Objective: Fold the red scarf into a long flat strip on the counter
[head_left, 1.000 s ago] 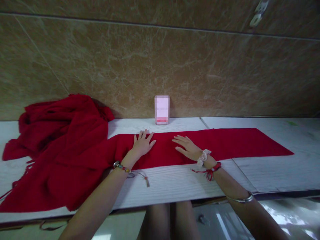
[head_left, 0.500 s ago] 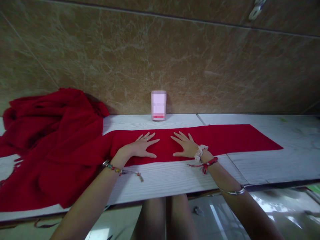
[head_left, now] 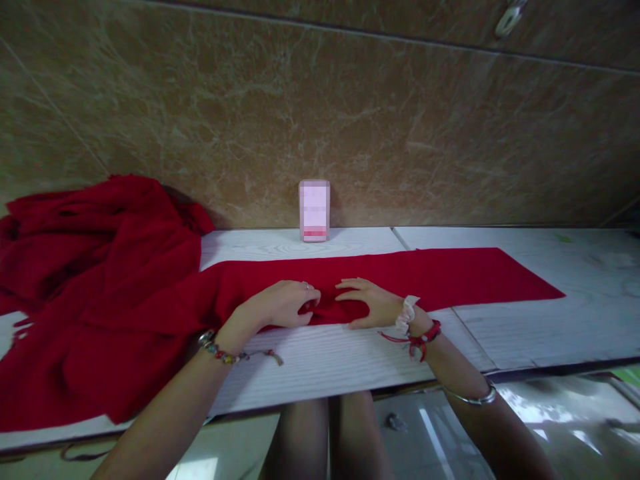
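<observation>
Floor: pale glossy tiles with bright reflections; a small dark object lies there, too blurred to identify.
Legs: two bare legs, side by side, low centre.
Right forearm: wears a thin silver metal bangle, a red cord bracelet and a pale ruffled fabric scrunchie.
Left forearm: wears a multicoloured beaded bracelet, its loose tail ending in a tassel.
Work surface: long white wood-grain desk, a seam crossing it right of centre.
Left grip: bare hand on the cloth, ring on one finger, half curled; gap visible between thumb and fingers. Cannot tell whether fabric is pinched.
Right grip: bare hand on the cloth, fingers loosely bent, thumb well spread; nothing visibly clasped.
Cloth: long red fabric strip laid along the desk beneath both hands, slightly rumpled between them, right end slanted.
Heap: loose, crumpled red fabric pile at the strip's left end, fringe at its left.
Device: pale pink rounded-rectangle device, upright before the wall, face pixelated.
Backdrop: brown marbled tile wall; whitish fitting high right.
</observation>
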`<state>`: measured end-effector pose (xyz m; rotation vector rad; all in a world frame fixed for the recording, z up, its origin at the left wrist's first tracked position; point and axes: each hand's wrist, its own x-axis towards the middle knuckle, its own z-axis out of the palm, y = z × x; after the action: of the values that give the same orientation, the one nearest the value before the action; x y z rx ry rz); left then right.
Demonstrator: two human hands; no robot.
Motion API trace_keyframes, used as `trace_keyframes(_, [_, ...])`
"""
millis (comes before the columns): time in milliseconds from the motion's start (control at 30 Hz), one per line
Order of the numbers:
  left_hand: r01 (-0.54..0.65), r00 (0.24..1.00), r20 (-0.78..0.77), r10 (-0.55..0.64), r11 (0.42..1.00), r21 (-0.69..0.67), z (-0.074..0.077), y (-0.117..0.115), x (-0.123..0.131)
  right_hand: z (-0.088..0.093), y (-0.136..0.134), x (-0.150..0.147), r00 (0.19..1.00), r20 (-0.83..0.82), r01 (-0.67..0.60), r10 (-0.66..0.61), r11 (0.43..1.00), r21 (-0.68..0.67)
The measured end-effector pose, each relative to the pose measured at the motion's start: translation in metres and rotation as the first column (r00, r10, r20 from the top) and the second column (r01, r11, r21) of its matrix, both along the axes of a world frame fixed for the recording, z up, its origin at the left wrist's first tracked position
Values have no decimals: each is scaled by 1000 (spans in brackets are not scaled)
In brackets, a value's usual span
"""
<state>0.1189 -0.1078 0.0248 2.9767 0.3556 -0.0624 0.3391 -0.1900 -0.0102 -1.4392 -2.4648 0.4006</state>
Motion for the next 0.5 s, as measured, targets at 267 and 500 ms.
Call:
trace_keyframes(267, [-1, 995, 101, 7, 998, -62, 11, 7, -7, 4, 2, 1, 986, -155, -48, 67, 991, 122])
trace_keyframes(500, [38, 997, -70, -41, 998, -51, 6, 0, -4, 9, -3, 5, 986, -137, -92, 90, 996, -8])
